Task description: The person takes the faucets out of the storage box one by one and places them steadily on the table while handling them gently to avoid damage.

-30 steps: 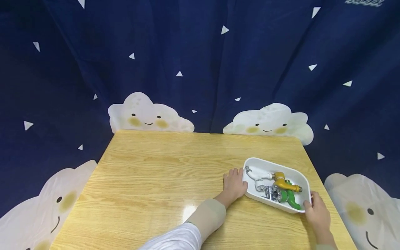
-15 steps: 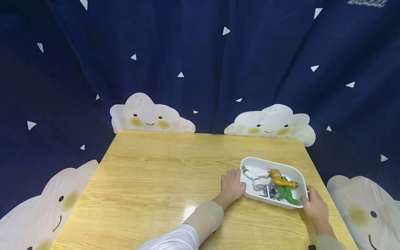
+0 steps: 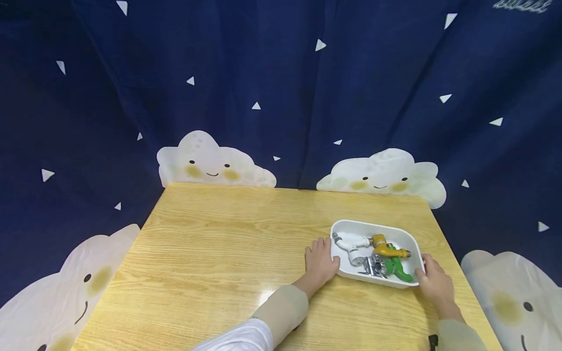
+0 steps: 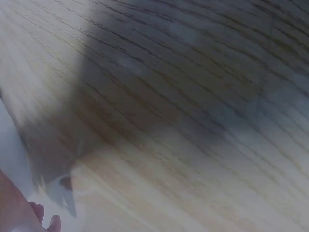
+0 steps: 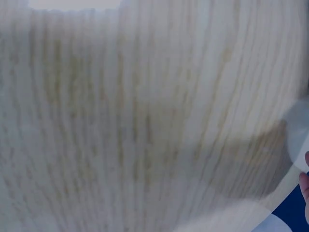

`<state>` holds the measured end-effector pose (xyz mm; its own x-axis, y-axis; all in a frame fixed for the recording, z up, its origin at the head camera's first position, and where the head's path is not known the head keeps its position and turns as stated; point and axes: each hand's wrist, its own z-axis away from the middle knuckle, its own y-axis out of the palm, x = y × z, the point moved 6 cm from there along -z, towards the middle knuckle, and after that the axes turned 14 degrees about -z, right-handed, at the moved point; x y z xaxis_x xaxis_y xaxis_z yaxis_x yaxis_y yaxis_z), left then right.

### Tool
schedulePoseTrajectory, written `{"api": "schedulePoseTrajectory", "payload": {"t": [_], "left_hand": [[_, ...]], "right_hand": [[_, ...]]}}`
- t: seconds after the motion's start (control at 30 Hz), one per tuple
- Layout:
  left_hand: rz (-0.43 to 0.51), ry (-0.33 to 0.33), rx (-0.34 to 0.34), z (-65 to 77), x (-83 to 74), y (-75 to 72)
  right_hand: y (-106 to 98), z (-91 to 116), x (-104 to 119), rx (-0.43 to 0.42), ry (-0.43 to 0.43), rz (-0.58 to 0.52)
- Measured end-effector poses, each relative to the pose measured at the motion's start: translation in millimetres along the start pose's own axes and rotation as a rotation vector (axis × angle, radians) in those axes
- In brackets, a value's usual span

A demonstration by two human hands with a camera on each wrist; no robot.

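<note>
A white oblong plastic tray (image 3: pixel 351 226) sits toward the right of the table. My left hand (image 3: pixel 319 263) rests against its left end, fingers stretched forward along the outside and thumb at the near corner. At the opposite end, my right hand (image 3: pixel 436 282) grips the wall, with its thumb at the rim. Inside the tray lie a white tap (image 3: pixel 354 253) with a ribbed spout end, a yellow tap (image 3: pixel 391 251), a green tap (image 3: pixel 401 273) and a chrome piece (image 3: pixel 373 266) that partly covers others. Only some fingers of each hand show in the wrist views.
The wooden table (image 3: pixel 210 253) stretches left of the tray. Its right edge runs close beyond my right hand. A dark blue curtain (image 3: pixel 210 58) with clouds hangs behind and at both sides.
The tray has slid left and slightly away from me, both hands moving along with it. The taps inside keep nearly the same arrangement.
</note>
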<state>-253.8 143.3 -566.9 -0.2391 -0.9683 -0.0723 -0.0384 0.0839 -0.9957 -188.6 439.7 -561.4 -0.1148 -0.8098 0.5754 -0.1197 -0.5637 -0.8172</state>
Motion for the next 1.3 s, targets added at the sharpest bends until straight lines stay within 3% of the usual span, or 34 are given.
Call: {"api": "schedulePoseTrajectory", "payload": {"t": [0.4,0.67,1.3], "left_hand": [[0.032,-0.036,-0.017,2.8,19.9,-1.6],[0.053,-0.042,-0.033,2.3,31.5,-1.4],[0.084,-0.067,-0.059,5.8,60.3,-2.0]], "right_hand": [[13,-16,11,0.036,-0.024,-0.013],[23,-19,20,0.062,0.000,-0.014],[37,-26,46,0.095,-0.038,-0.020]]}}
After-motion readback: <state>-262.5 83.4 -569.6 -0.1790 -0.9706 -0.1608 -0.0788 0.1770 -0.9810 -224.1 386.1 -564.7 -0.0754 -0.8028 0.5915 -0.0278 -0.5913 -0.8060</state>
